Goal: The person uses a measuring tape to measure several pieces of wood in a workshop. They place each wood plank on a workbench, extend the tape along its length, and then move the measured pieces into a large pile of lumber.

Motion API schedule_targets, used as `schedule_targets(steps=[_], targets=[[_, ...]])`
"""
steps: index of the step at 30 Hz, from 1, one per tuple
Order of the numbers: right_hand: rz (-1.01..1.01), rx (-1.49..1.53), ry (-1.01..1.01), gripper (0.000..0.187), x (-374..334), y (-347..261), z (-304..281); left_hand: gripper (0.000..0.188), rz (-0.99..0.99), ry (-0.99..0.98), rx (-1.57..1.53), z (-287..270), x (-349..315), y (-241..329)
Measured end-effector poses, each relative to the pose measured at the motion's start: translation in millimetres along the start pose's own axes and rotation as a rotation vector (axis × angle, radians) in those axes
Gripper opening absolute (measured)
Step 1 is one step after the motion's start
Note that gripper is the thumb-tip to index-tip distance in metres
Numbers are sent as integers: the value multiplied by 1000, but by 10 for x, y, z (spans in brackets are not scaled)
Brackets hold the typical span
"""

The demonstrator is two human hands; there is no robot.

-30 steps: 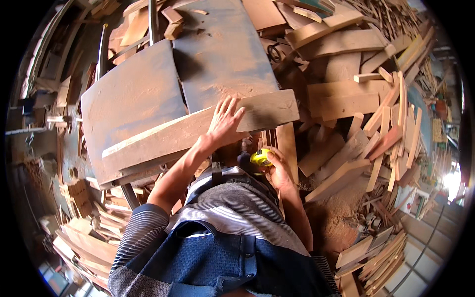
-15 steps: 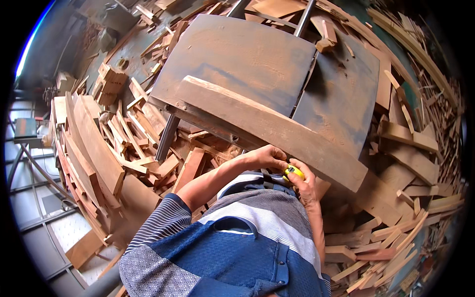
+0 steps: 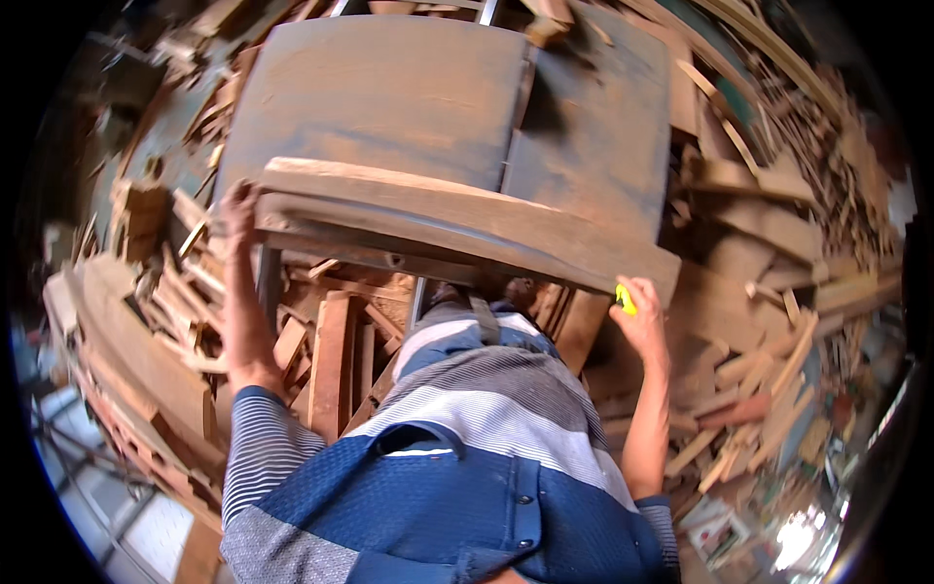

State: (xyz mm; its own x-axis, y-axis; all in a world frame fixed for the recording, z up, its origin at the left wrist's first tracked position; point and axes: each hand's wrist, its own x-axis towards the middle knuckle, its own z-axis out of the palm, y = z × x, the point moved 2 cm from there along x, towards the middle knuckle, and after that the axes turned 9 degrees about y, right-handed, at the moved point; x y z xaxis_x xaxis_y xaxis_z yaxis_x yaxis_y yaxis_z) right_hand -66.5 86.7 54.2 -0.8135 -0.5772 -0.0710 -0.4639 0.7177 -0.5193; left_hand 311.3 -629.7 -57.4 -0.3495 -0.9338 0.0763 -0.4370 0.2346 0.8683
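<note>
A thick rough wooden plank (image 3: 438, 200) lies along the near edge of a dusty metal machine table (image 3: 389, 88). My left hand (image 3: 241, 206) is at the plank's left end, fingers curled and slightly blurred; what they pinch is too small to make out. Close to the plank's right end, my right hand (image 3: 644, 316) is closed round a yellow tape measure (image 3: 625, 299). A thin greyish streak runs along the plank's near side between the hands; whether it is the tape blade I cannot tell.
A narrow slot (image 3: 507, 161) divides the table top. Stacked boards (image 3: 136, 336) stand at the left. Reddish timber pieces (image 3: 333, 355) lean below the table's near edge. Heaped offcuts (image 3: 769, 389) crowd the right side, and a wood block (image 3: 550, 24) sits at the far edge.
My hands, earlier close together at the tape measure, have spread apart. The left has gone to the plank's left end, the right with the tape measure towards its right end. The view has shifted.
</note>
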Motion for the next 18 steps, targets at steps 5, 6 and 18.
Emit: schedule_targets(steps=[5,6,18], targets=[[22,-211,122,59,-35,693,-415,17,-46,-141,-17,18,395,-377],[-10,-204,144,62,59,739,-382,15,-61,-112,-48,-84,444,-486],[393,-378,108,65,-94,1585,-576,35,-142,162,34,257,179,-571]])
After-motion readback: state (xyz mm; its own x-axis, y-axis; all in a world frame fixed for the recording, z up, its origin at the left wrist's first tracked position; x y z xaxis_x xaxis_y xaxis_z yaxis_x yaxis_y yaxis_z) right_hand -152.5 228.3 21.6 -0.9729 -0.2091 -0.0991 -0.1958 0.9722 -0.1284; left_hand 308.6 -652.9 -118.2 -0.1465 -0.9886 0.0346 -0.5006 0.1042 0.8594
